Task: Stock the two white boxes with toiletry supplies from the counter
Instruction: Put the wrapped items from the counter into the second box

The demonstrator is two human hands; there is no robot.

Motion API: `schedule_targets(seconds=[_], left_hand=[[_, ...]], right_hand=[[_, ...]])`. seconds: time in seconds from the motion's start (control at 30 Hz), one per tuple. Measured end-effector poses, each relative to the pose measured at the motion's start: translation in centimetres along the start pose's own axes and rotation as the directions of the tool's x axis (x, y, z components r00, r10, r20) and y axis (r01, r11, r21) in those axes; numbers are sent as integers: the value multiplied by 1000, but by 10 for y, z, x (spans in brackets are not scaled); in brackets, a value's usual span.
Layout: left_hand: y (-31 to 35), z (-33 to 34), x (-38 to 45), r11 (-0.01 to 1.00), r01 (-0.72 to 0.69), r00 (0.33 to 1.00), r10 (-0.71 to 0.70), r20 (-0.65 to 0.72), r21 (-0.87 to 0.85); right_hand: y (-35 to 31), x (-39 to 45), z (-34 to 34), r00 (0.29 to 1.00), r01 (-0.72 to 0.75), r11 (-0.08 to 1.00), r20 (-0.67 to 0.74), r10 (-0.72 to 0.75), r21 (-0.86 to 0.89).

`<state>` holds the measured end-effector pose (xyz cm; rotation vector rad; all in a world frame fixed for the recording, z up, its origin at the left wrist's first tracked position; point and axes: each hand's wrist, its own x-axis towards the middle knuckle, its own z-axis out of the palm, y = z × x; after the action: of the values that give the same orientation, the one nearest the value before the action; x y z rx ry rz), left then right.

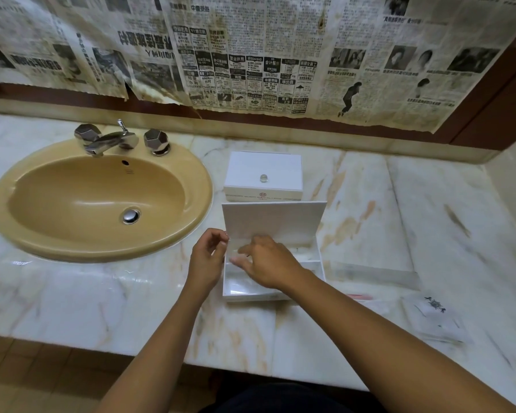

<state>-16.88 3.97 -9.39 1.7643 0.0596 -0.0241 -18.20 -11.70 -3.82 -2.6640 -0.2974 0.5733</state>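
Note:
An open white box (245,292) with its lid (273,219) tilted up stands on the marble counter in front of me. Inside are dividers and some clear wrapped items. My left hand (206,259) touches the box's left wall, fingers curled. My right hand (268,262) reaches into the box from the right, and its fingertips seem to pinch a small clear packet that is hard to make out. A second white box (262,174), closed, with a small clear knob on its lid, stands just behind the open one.
A tan oval sink (99,201) with chrome taps (116,138) lies to the left. Clear plastic packets (376,274) and a printed sachet (435,320) lie on the counter at the right, along with a thin pink item (359,297). Newspaper covers the mirror behind.

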Motion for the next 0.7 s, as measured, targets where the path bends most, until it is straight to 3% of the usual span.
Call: schedule_targets(seconds=[0.07, 0.13, 0.27, 0.4, 0.7], left_hand=[[1, 1, 0, 999, -25, 1000, 26, -4, 26], [2, 2, -2, 998, -54, 999, 54, 0, 42], [2, 2, -4, 997, -59, 998, 59, -3, 47], [1, 3, -5, 999, -25, 1000, 25, -9, 22], [5, 5, -8, 998, -26, 999, 27, -27, 54]], right_hand=[[0, -2, 1, 989, 17, 999, 151, -10, -46], [2, -5, 1, 985, 4, 1000, 172, 1, -30], [6, -16, -10, 999, 4, 998, -41, -2, 57], [28, -34, -32, 961, -31, 986, -267, 75, 165], [106, -72, -37, 847, -335, 914, -352, 398, 226]])
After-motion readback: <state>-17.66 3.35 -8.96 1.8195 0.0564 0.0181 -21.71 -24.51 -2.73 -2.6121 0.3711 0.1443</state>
